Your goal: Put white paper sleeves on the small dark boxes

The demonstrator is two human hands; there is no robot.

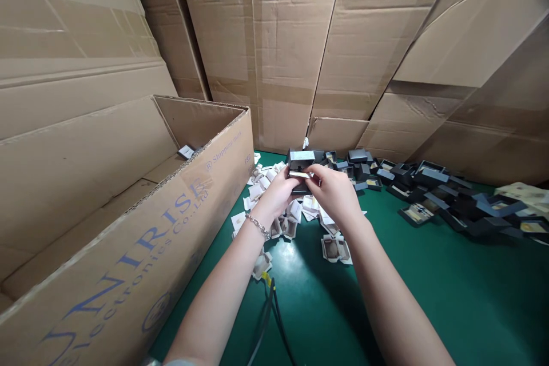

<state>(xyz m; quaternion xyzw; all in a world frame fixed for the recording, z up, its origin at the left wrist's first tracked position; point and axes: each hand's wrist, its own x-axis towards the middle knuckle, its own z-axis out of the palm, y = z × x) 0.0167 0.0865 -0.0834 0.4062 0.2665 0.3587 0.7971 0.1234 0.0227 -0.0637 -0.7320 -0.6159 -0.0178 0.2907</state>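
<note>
Both my hands meet over the green table [429,297] around a small black hinged box [300,161] with its lid up. My left hand [278,190], a bracelet on its wrist, cups the box from the left and below. From the right, my right hand [332,190] pinches a thin pale insert [300,174] at the box's opening. Under my hands lies a heap of white folded card inserts [291,223]. Several more small black boxes [429,191] are scattered to the right, some open.
A large open cardboard carton [141,240] with blue lettering stands at the left, a small black box [187,151] inside it. Flattened cartons [274,51] lean along the back and right. A black cable [268,314] runs toward me between my arms.
</note>
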